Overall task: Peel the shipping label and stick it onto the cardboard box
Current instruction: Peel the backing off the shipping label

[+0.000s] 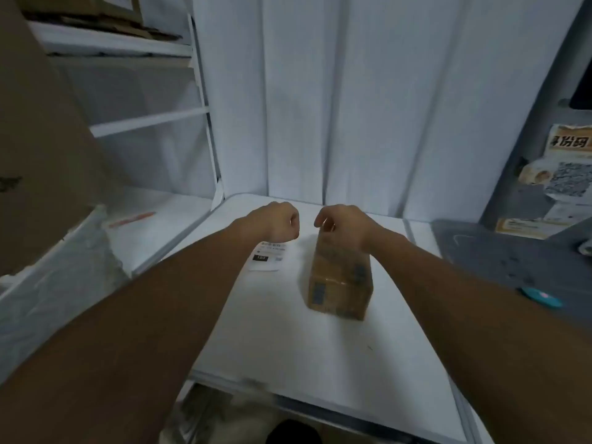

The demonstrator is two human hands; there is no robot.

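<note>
Opening step, nothing peeled: left hand (276, 224) hovering clenched above the label (268, 255) lying flat on the desk (320, 363), right hand (341, 226) curling empty over the nearby box (340, 280); next calling for lifting a label corner.

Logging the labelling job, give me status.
Left hand fisted above shipping label; right hand curled over cardboard box. Label flat on table, unpeeled. Nothing blocking.
</note>
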